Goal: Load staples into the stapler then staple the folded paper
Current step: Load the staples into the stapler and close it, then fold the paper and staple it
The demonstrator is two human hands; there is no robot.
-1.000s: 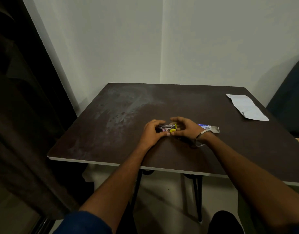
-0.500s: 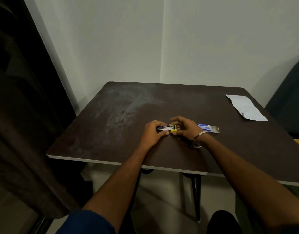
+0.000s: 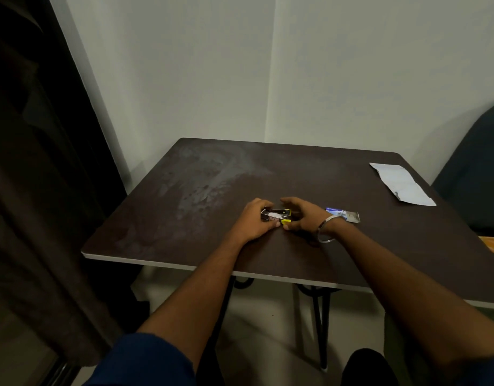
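Note:
A small black and yellow stapler lies on the dark table near its middle. My left hand grips its left end, fingers curled over the top and thumb below. My right hand curls around its right, yellow end, thumb at the front. A small blue and white staple box lies just right of my right wrist. The folded white paper lies at the table's far right edge, apart from both hands.
A dark curtain hangs along the left side. A dark chair back stands at the right, behind the table. An orange item shows at the right edge. White walls meet in a corner behind the table.
Both hands stay on the stapler in the same spot. My right fingers have shifted slightly around its yellow end.

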